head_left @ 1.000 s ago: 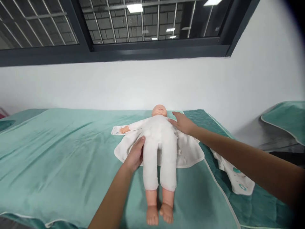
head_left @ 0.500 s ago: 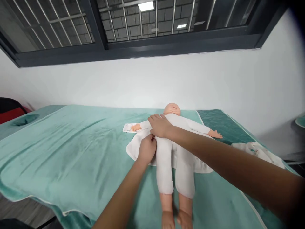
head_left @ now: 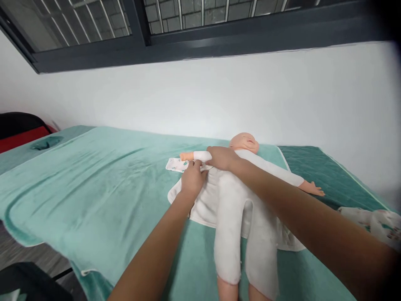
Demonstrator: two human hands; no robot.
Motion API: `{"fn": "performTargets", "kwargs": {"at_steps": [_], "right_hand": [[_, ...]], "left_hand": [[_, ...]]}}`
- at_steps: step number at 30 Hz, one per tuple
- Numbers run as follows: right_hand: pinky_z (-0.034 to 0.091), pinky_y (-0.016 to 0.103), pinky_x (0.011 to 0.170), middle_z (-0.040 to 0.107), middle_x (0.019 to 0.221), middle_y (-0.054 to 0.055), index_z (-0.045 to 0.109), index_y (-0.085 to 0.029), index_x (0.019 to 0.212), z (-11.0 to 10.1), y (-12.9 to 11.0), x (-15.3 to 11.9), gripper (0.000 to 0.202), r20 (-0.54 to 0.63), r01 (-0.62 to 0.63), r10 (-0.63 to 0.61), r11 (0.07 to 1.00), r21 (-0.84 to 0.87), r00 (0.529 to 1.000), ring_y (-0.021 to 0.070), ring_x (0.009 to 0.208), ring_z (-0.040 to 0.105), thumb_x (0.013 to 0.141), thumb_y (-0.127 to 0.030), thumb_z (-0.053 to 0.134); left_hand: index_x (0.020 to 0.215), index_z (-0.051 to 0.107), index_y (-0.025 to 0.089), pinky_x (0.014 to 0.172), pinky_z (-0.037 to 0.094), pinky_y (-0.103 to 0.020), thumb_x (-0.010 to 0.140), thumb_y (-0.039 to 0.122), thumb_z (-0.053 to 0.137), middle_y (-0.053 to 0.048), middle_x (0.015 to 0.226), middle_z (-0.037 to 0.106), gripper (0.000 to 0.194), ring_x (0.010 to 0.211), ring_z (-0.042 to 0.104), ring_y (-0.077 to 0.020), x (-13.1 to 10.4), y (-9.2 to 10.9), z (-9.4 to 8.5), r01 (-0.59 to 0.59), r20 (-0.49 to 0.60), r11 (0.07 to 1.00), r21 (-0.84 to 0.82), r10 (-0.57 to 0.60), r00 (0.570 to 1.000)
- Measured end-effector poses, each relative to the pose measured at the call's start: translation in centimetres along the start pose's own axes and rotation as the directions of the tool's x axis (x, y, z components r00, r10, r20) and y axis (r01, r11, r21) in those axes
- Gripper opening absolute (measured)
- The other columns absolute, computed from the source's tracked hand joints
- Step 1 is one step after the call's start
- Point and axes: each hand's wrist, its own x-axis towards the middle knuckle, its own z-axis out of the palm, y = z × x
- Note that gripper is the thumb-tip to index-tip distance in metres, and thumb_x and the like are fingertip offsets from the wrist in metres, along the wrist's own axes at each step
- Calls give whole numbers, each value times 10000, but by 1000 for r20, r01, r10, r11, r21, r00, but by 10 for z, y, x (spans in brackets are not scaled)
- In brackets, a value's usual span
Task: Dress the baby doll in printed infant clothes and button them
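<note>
A baby doll (head_left: 232,217) with a white cloth body lies on its back, arms spread, head toward the wall. Under it is an opened-out white baby garment (head_left: 203,207), whose patterned sleeve (head_left: 176,164) reaches out beside the doll's arm on the left. My right hand (head_left: 223,158) is closed around that arm near the shoulder, lifting it a little off the sleeve. Beside it, my left hand (head_left: 193,177) pinches the garment's cloth near the sleeve opening; its fingertips are partly hidden.
A light green blanket (head_left: 94,179) covers the bed, over a darker green cover (head_left: 308,167) on the right. White patterned cloth (head_left: 376,223) lies at the right edge. Behind stands a white wall (head_left: 156,100) below a barred window (head_left: 203,29). A black and red object (head_left: 21,131) is at far left.
My right hand has shifted onto the doll's arm, which is raised slightly. My left hand has moved up along the garment toward the sleeve. The doll's body looks turned, and the view has tilted down.
</note>
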Motion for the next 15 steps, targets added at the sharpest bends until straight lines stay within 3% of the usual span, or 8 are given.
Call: {"fn": "performTargets", "kwargs": {"at_steps": [5, 9, 12, 15], "right_hand": [[459, 377, 755, 694, 1123, 113, 570, -227, 1170, -4, 0, -15, 399, -64, 8, -7, 1000, 16, 998, 296, 954, 655, 892, -512, 539], [449, 394, 755, 683, 1142, 122, 574, -238, 1205, -5, 3, -26, 568, -131, 50, -48, 999, 12, 990, 317, 964, 646, 912, -680, 372], [440, 390, 771, 675, 1158, 117, 571, -255, 1226, -5, 7, -32, 578, -123, 52, -56, 998, -30, 991, 308, 980, 638, 916, -688, 346], [429, 385, 785, 670, 1162, 119, 575, -257, 1228, -6, 10, -36, 539, -88, 7, -14, 997, -78, 996, 298, 980, 634, 922, -653, 374]], "left_hand": [[785, 685, 192, 794, 435, -323, 813, 337, 618, -69, 848, 669, 162, 860, 616, -226, 8, -11, -6, 149, -21, 897, -415, -173, 985], [746, 651, 180, 572, 400, -268, 779, 399, 614, -3, 571, 568, 225, 573, 541, -153, 10, -21, -9, 233, -3, 788, -570, -286, 958], [711, 603, 179, 453, 312, -241, 730, 340, 627, 49, 457, 433, 165, 431, 422, -109, 12, -25, -10, 276, 24, 675, -684, -358, 934], [752, 609, 178, 411, 264, -224, 705, 289, 613, 71, 451, 396, 120, 393, 356, -84, 14, -25, -10, 276, 24, 584, -764, -401, 916]]}}
